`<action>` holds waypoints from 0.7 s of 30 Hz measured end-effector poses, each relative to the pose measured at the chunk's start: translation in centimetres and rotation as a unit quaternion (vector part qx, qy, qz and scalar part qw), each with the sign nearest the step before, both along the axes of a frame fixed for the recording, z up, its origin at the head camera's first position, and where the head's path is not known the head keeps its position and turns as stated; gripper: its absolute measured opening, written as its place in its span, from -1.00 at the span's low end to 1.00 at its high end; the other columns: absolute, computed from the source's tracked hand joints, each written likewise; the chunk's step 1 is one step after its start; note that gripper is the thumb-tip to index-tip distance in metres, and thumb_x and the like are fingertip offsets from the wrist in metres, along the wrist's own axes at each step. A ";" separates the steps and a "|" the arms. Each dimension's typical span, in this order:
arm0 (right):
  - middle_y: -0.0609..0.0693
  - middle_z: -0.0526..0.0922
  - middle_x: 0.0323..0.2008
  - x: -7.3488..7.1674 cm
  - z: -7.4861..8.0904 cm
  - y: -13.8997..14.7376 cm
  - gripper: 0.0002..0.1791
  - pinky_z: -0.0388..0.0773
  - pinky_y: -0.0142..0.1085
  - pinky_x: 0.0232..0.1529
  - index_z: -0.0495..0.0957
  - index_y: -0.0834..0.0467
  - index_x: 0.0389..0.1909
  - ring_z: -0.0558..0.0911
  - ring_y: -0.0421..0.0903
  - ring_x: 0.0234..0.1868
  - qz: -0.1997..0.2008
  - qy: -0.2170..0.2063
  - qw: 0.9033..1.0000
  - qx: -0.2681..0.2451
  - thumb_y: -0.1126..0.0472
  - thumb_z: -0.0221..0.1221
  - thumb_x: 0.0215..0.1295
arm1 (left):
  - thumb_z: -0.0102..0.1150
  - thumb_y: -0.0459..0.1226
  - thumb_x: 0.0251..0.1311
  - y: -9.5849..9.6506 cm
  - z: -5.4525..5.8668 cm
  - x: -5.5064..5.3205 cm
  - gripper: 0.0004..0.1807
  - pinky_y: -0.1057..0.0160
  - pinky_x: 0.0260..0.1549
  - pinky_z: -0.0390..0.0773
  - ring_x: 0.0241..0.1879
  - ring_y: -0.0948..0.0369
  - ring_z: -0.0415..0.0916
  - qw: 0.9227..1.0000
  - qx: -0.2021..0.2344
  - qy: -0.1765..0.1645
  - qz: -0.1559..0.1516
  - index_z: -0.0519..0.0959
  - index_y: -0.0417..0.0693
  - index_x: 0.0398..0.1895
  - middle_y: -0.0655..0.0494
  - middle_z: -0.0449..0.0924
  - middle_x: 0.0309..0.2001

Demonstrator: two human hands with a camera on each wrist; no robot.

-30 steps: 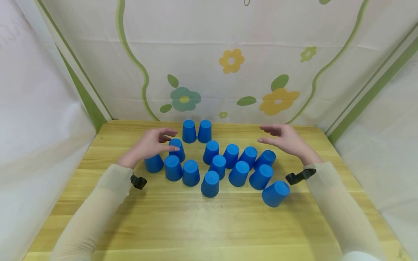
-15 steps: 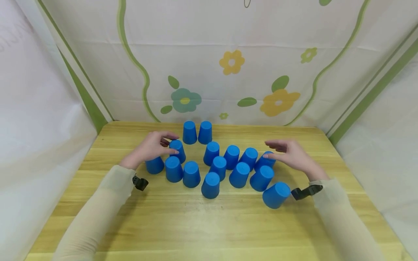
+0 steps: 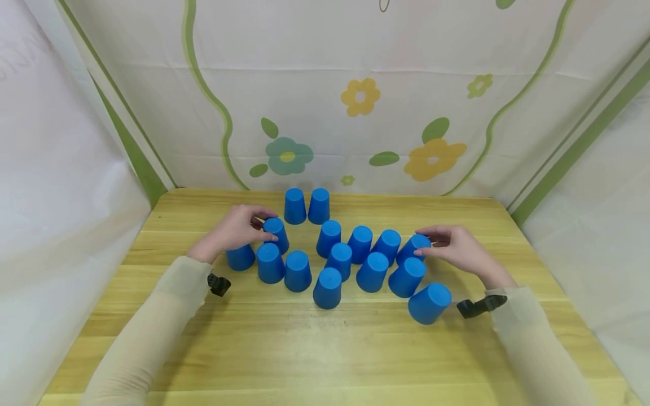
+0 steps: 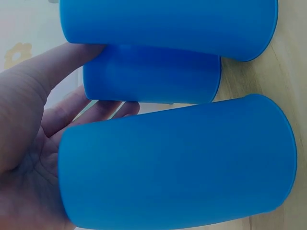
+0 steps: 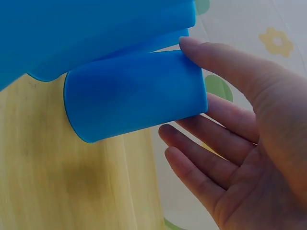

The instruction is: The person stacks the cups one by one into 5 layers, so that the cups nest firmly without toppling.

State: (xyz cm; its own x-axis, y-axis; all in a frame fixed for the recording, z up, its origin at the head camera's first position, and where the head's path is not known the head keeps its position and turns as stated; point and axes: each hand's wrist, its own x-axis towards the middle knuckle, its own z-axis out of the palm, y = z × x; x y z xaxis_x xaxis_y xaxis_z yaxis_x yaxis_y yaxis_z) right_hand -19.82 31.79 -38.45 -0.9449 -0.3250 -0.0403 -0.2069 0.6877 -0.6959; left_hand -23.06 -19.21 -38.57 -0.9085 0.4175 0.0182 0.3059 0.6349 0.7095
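The left hand (image 3: 237, 228) holds an upside-down blue cup (image 3: 276, 227) at the left of the group, thumb on the near side and fingers behind. In the left wrist view, that cup (image 4: 153, 74) shows between two nearer ones that partly cover it. At the right end of the back row, the right hand (image 3: 459, 248) pinches another upturned blue cup (image 3: 410, 248) near its top. The right wrist view shows the thumb (image 5: 220, 57) on one side of this cup (image 5: 134, 96) and fingers on the opposite side. Both cups stand on the table.
Several more upturned blue cups (image 3: 372, 272) stand close around on the wooden table (image 3: 304, 355). Two cups (image 3: 307, 206) are at the back. One cup (image 3: 429, 303) stands nearest the right wrist. White flowered cloth (image 3: 325, 101) hangs behind and beside the table.
The right hand has come down and nearer to the cup at the right end and now pinches it. The left hand has barely moved at its cup. The cups stay in place.
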 end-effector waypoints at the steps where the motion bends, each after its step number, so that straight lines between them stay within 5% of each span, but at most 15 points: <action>1: 0.14 0.69 0.05 0.1 0.0 0.0 -0.34 0.66 -0.07 0.01 0.59 0.21 0.24 0.69 0.08 0.02 -0.002 -0.001 1.000 0.001 -0.09 0.44 0.23 | 0.53 -0.20 0.14 0.0 0.0 0.0 -0.44 -0.06 -0.02 0.65 -0.05 -0.01 0.65 1.000 0.000 0.001 0.000 0.61 -0.18 0.21 -0.08 0.66 0.07; 11: 0.15 0.70 0.02 0.1 -0.4 0.1 -0.35 0.68 -0.18 -0.04 0.58 0.22 0.24 0.71 0.07 -0.02 -0.013 -0.015 1.000 -0.022 -0.06 0.44 0.24 | 0.53 -0.23 0.15 0.2 0.7 -0.3 -0.46 -0.08 0.00 0.64 -0.03 -0.04 0.65 1.000 -0.006 0.016 0.003 0.62 -0.21 0.18 -0.12 0.66 0.08; 21: 0.13 0.71 0.00 -0.2 -0.9 0.3 -0.36 0.69 -0.22 -0.07 0.60 0.20 0.21 0.72 0.07 -0.04 -0.018 -0.010 1.000 -0.020 -0.09 0.44 0.22 | 0.50 -0.19 0.19 1.7 3.4 -1.2 -0.43 -0.03 0.03 0.63 0.00 -0.01 0.64 0.997 0.033 0.064 -0.003 0.58 -0.18 0.24 -0.07 0.63 0.12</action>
